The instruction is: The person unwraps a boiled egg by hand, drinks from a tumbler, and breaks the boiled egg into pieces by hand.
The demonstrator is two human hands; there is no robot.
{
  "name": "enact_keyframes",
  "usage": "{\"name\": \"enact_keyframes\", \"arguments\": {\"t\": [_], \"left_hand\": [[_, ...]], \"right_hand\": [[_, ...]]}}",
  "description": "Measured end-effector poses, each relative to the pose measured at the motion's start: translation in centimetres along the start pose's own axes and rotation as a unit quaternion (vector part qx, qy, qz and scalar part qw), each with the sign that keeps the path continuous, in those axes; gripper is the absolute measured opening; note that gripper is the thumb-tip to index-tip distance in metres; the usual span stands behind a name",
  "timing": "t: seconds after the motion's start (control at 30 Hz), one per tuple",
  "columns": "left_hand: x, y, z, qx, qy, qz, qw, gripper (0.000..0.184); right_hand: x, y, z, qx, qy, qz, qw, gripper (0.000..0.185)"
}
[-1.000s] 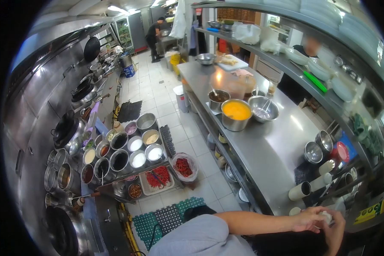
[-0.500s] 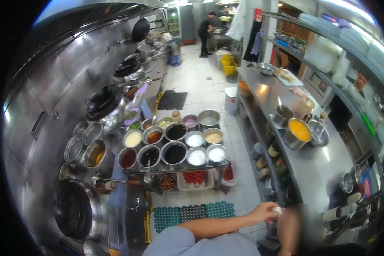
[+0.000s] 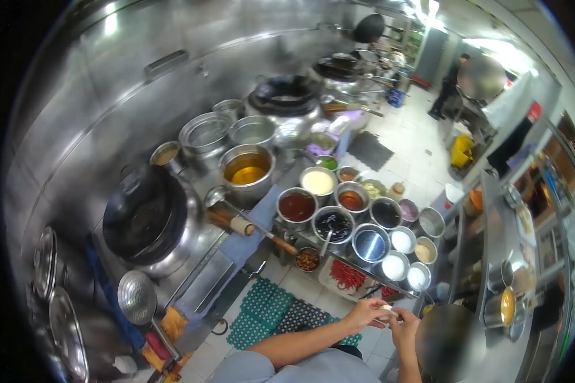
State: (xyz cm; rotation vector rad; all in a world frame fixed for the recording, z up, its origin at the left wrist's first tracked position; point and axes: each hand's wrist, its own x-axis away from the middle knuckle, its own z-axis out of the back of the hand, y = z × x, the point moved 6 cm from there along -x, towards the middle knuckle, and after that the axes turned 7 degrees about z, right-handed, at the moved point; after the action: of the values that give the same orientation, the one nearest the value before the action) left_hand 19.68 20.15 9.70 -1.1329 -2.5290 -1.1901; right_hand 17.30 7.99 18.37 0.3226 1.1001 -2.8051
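Observation:
My left hand (image 3: 364, 313) is in front of my body, fingers pinched on a small white object (image 3: 386, 308) too small to name. My right hand (image 3: 404, 329) meets it from the right, its fingertips closed at the same object. Just beyond both hands stands a rack of metal pots with sauces and powders, among them a pot of white powder (image 3: 395, 266) and a pot of dark sauce (image 3: 333, 224). On the shelf below, a tray holds red chillies (image 3: 347, 274).
At the left is a large black wok (image 3: 140, 220) on the range, with a ladle (image 3: 216, 196) and a perforated skimmer (image 3: 137, 297) nearby. Green and black mats (image 3: 262, 313) cover the floor. A steel counter (image 3: 492, 255) runs along the right. A person in dark clothes (image 3: 449, 86) stands far back.
My view has turned left toward the range, so the counter has shifted to the right edge. Both hands are now together at the small white object, nearer the middle of the view.

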Motion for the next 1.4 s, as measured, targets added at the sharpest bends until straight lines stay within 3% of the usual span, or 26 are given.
{"name": "enact_keyframes", "arguments": {"t": [0.1,0.13,0.23,0.37,0.53,0.67,0.8,0.83,0.87,0.9,0.93,1.03,1.13,1.23,1.3,1.33,1.37,1.4], "left_hand": [[1.2,1.2,3.4,0.116,0.019,-0.03,0.993,0.026],[1.8,1.9,4.2,0.14,-0.008,-0.053,0.989,0.026],[3.4,4.6,5.6,0.269,-0.031,-0.15,0.951,0.026],[6.4,7.8,6.0,0.31,-0.008,-0.255,0.916,0.028],[9.9,10.1,5.9,0.322,-0.022,-0.342,0.883,0.027],[12.7,9.2,6.0,0.316,0.026,-0.376,0.871,0.026],[13.1,5.0,8.1,0.321,0.074,-0.387,0.861,0.029],[12.6,4.1,8.7,0.274,0.11,-0.462,0.836,0.03],[12.2,3.6,9.6,0.251,0.12,-0.5,0.82,0.031],[12.3,2.6,10.7,0.34,0.137,-0.349,0.862,0.031],[13.2,4.2,8.7,0.37,0.061,-0.346,0.86,0.031],[13.8,4.5,10.6,0.355,0.063,-0.333,0.871,0.03],[16.7,6.3,12.4,0.341,0.053,-0.338,0.876,0.03],[21.7,7.9,14.8,0.317,0.065,-0.367,0.872,0.031],[25.0,8.4,16.8,0.316,0.076,-0.364,0.873,0.033],[26.8,8.2,18.3,0.306,0.104,-0.385,0.865,0.033],[28.8,8.6,19.2,0.267,0.145,-0.404,0.863,0.032],[30.7,5.7,23.2,0.261,0.303,-0.332,0.854,0.032]], "right_hand": [[-2.9,-0.9,-3.2,-0.098,-0.06,0.013,0.993,0.015],[-3.8,-1.8,-4.1,-0.187,-0.105,-0.046,0.976,0.016],[-6.5,-3.2,-6.9,-0.393,-0.108,-0.099,0.908,0.016],[-9.5,-5.8,-9.2,-0.549,-0.16,-0.152,0.806,0.019],[-12.3,-9.7,-9.5,-0.628,-0.246,-0.165,0.72,0.027],[-12.1,-16.0,-7.1,-0.723,-0.328,-0.179,0.581,0.028],[-10.0,-23.7,-1.5,-0.799,-0.514,-0.077,0.303,0.03],[-9.4,-25.3,-0.1,-0.8,-0.547,-0.058,0.24,0.032],[-8.9,-26.3,1.0,-0.784,-0.571,-0.028,0.242,0.028],[-8.2,-27.3,1.7,-0.776,-0.588,-0.021,0.226,0.022],[-7.4,-28.2,2.5,-0.767,-0.606,-0.013,0.21,0.016],[-5.0,-31.3,3.3,-0.766,-0.619,-0.009,0.172,0.011],[-4.3,-36.2,1.1,-0.813,-0.549,0.161,0.108,0.018],[-5.7,-40.1,0.4,-0.77,-0.521,0.315,0.189,0.024],[-5.5,-42.3,-0.9,-0.831,-0.501,0.165,0.18,0.024],[-5.7,-42.7,-1.8,-0.836,-0.469,0.196,0.207,0.022],[-5.9,-42.9,-2.7,-0.839,-0.435,0.225,0.236,0.02],[-6.1,-42.4,-5.1,-0.818,-0.402,0.273,0.309,0.017]]}}
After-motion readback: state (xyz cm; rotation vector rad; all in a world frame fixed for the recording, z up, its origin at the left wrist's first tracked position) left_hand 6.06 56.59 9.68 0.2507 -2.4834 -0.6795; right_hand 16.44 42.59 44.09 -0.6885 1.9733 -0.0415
